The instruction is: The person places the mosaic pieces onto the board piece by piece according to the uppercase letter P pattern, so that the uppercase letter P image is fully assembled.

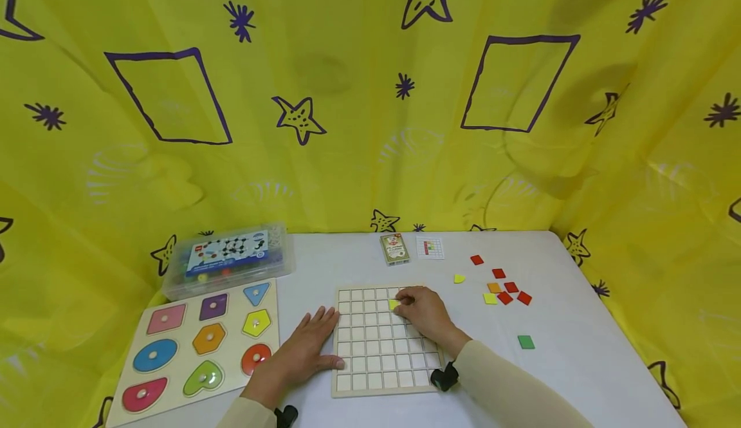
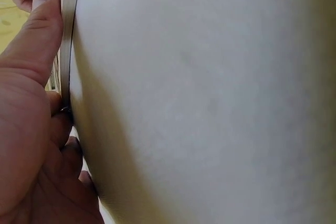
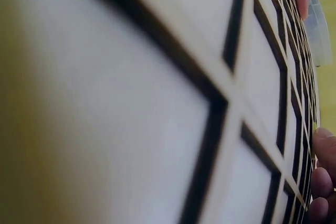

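A wooden grid board (image 1: 373, 363) with many square cells lies in front of me on the table. My right hand (image 1: 425, 312) pinches a small yellow tile (image 1: 393, 304) between thumb and fingers over a cell near the board's far edge. In the right wrist view the fingertips of that hand (image 3: 324, 166) are at the far side of the grid; most of the tile is hidden. Against the board's left side rests my left hand (image 1: 303, 347), fingers extended and thumb touching the frame. The left wrist view shows this thumb (image 2: 44, 19) along the board's edge (image 2: 67, 40).
Right of the board lie several red tiles (image 1: 499, 273), an orange tile (image 1: 494, 288), two yellow pieces (image 1: 490, 298) and a green tile (image 1: 525, 342). Behind it are a card box (image 1: 395, 250) and a pattern card (image 1: 430, 248). Leftward sit a shape puzzle (image 1: 191, 312) and a clear plastic case (image 1: 231, 257).
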The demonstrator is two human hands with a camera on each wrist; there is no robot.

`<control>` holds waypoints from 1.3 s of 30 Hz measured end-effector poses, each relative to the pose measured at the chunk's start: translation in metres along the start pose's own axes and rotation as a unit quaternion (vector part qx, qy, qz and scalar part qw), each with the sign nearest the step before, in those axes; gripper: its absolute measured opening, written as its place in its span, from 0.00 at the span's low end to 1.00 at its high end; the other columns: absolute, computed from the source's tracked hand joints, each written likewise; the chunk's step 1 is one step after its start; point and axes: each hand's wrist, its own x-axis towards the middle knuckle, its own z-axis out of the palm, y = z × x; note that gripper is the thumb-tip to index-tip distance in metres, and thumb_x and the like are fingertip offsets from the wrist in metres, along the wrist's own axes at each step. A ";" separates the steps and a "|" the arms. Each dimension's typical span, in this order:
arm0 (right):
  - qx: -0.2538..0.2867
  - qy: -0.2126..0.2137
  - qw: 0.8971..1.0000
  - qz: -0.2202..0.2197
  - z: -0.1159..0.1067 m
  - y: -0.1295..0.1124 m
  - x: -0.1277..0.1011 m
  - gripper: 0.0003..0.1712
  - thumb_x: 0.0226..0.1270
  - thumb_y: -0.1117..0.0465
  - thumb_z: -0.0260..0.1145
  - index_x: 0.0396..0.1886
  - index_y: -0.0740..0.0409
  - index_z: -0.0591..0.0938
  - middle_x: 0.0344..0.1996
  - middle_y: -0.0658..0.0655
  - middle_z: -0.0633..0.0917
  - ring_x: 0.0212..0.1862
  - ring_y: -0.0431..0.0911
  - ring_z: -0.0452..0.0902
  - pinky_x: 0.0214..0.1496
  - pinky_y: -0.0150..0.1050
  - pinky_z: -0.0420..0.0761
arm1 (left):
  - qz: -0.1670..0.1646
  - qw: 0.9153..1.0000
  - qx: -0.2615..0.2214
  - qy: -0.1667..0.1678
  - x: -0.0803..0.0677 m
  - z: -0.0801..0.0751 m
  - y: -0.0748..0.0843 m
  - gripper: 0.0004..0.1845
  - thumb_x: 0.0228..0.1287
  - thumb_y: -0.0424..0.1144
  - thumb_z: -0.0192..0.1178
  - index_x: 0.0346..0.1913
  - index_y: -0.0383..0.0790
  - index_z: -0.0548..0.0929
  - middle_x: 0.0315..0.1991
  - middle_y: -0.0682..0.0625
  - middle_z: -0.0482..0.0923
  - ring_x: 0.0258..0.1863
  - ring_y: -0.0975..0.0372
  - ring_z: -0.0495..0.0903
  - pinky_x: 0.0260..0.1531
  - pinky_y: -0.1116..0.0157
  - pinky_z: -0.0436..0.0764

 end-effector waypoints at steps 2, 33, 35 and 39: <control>0.006 0.001 1.000 0.000 -0.001 0.000 0.000 0.10 0.63 0.62 0.79 0.43 0.53 0.90 0.34 0.47 0.86 0.39 0.41 0.76 0.48 0.44 0.81 | 0.003 1.000 0.000 0.001 0.000 0.000 0.000 0.57 0.60 0.63 0.71 0.82 0.34 0.60 0.84 0.40 0.56 0.86 0.44 0.48 0.84 0.41 0.45; 0.057 0.056 0.994 0.074 -0.157 0.104 -0.008 0.26 0.76 0.62 0.68 0.70 0.64 0.78 0.63 0.70 0.79 0.55 0.55 0.70 0.37 0.27 0.78 | 0.013 1.000 -0.006 0.001 0.001 0.002 -0.001 0.56 0.61 0.61 0.71 0.82 0.32 0.59 0.84 0.38 0.55 0.85 0.43 0.49 0.84 0.40 0.45; 0.039 0.046 0.995 0.082 -0.163 0.112 -0.008 0.26 0.77 0.62 0.67 0.71 0.64 0.78 0.64 0.71 0.78 0.56 0.57 0.70 0.38 0.28 0.79 | 0.015 1.000 -0.007 0.003 0.000 0.001 0.000 0.56 0.61 0.60 0.71 0.82 0.31 0.60 0.84 0.37 0.56 0.85 0.42 0.50 0.84 0.40 0.45; 0.012 0.034 0.996 0.083 -0.168 0.121 -0.008 0.25 0.77 0.60 0.67 0.68 0.65 0.80 0.62 0.71 0.79 0.55 0.58 0.71 0.41 0.33 0.78 | 0.015 1.000 -0.010 0.004 -0.001 -0.001 0.001 0.56 0.61 0.60 0.72 0.82 0.31 0.60 0.83 0.37 0.56 0.85 0.42 0.50 0.83 0.39 0.45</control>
